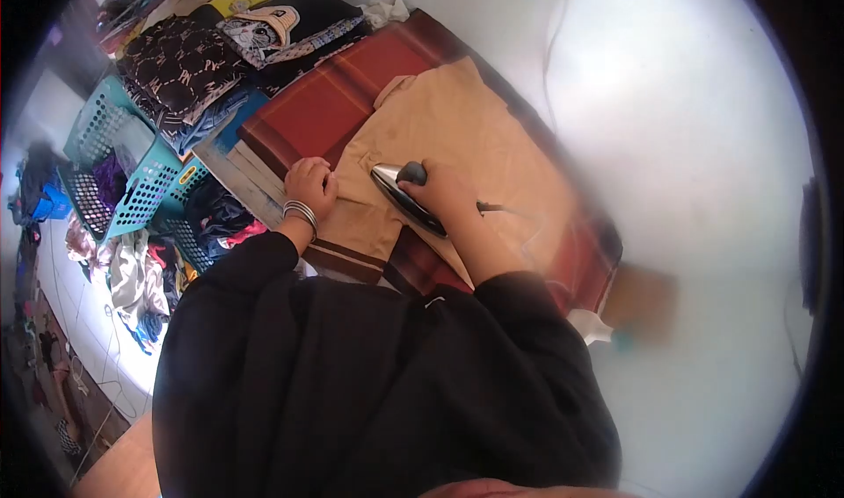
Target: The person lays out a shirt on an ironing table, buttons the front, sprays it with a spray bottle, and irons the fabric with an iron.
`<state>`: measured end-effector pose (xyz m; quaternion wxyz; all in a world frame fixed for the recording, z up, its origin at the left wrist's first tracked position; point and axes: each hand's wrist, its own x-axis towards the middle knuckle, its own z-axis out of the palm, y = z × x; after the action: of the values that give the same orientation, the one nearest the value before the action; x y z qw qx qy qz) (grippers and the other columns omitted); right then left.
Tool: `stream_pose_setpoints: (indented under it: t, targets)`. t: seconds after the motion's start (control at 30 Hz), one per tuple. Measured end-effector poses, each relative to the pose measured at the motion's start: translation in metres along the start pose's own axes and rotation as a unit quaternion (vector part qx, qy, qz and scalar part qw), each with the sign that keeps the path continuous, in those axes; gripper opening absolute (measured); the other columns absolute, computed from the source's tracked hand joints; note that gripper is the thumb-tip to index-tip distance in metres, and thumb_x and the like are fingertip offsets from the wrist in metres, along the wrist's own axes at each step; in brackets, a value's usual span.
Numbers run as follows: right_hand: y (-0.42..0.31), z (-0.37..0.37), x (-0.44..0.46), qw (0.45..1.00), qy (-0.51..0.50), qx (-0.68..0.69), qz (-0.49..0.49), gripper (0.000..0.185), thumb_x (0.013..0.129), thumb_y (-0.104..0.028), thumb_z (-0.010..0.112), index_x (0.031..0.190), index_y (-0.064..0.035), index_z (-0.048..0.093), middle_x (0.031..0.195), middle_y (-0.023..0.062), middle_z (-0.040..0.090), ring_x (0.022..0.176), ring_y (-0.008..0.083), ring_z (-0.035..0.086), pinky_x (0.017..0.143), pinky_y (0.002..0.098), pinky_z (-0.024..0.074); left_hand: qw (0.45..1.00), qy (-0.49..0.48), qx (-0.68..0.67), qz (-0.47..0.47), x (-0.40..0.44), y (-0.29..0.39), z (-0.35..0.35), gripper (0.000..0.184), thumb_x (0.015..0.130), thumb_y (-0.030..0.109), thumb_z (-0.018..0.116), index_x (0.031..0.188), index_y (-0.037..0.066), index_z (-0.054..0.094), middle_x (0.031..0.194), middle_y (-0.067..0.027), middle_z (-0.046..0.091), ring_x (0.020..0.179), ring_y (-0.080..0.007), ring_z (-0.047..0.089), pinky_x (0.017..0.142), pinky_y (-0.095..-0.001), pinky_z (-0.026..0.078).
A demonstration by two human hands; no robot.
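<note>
A tan collared shirt (440, 129) with a dark brown band on its sleeve (360, 265) lies spread over a red plaid cloth (308, 111). My right hand (431, 190) is wrapped round the handle of a clothes iron (387, 181), which rests on the shirt with its pointed silver tip toward the upper left. Just left of that tip, my left hand (310, 186) has its fingers curled at the shirt's edge, closed on the fabric as far as I can see. Bangles circle the left wrist. The fingertips under the right hand are hidden.
Folded clothes (185, 63) are stacked beyond the board's left end. Teal perforated baskets (145, 190) holding clothes stand at the left, with a loose pile of garments (136, 278) below. A cord (552, 50) hangs along the white wall at the right.
</note>
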<state>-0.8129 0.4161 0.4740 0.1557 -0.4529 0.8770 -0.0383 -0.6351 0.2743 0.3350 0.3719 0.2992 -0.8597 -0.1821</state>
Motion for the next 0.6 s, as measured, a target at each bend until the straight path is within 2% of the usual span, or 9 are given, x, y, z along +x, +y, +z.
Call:
stream_pose_setpoints:
  t: [0.1,0.23,0.33,0.4,0.6]
  targets:
    - [0.005,0.013,0.01,0.998,0.057,0.023,-0.018,0.046,0.071,-0.047,0.065,0.097,-0.0086,0.062,0.089,0.0147,0.064,0.086,0.031,0.061,0.074,0.0407,0.0466,1.0,-0.002,0.005,-0.006,0.0,0.001,0.002,0.01,0.07,0.018,0.058,0.074,0.009,0.055,0.094,-0.0055,0.057,0.096,-0.0274,0.051,0.082,-0.0418,0.038]
    - [0.003,0.009,0.016,0.999,0.034,-0.017,-0.019,0.047,0.07,-0.046,0.066,0.099,-0.0086,0.062,0.091,0.0151,0.064,0.087,0.0311,0.061,0.075,0.0405,0.0467,1.0,-0.011,0.005,-0.027,-0.002,0.001,0.004,0.01,0.071,0.018,0.057,0.074,0.009,0.055,0.095,-0.0052,0.057,0.097,-0.0275,0.051,0.083,-0.0413,0.038]
    - [0.009,0.009,0.008,0.999,0.036,-0.013,-0.037,0.048,0.07,-0.046,0.066,0.1,-0.0084,0.062,0.093,0.0158,0.064,0.089,0.0314,0.061,0.076,0.0403,0.0466,1.0,-0.011,-0.001,-0.005,-0.001,-0.003,0.005,0.01,0.071,0.018,0.057,0.074,0.009,0.054,0.096,-0.0049,0.057,0.097,-0.0276,0.051,0.084,-0.0411,0.037]
    - [0.017,0.009,-0.008,0.999,0.028,0.032,-0.015,0.048,0.071,-0.045,0.067,0.101,-0.0078,0.062,0.094,0.0162,0.064,0.089,0.0316,0.061,0.077,0.0403,0.0464,1.0,-0.01,0.001,-0.012,-0.001,0.0,0.002,0.01,0.071,0.018,0.057,0.074,0.009,0.054,0.096,-0.0049,0.057,0.097,-0.0275,0.05,0.084,-0.0412,0.037]
    - [0.014,0.009,-0.003,1.0,0.011,0.023,0.015,0.043,0.071,-0.043,0.066,0.096,-0.0087,0.062,0.092,0.0151,0.064,0.087,0.0322,0.06,0.075,0.0409,0.0463,0.999,-0.018,0.004,-0.03,-0.002,0.003,0.003,0.01,0.072,0.02,0.056,0.074,0.009,0.055,0.095,-0.0045,0.057,0.097,-0.0266,0.05,0.084,-0.0411,0.037]
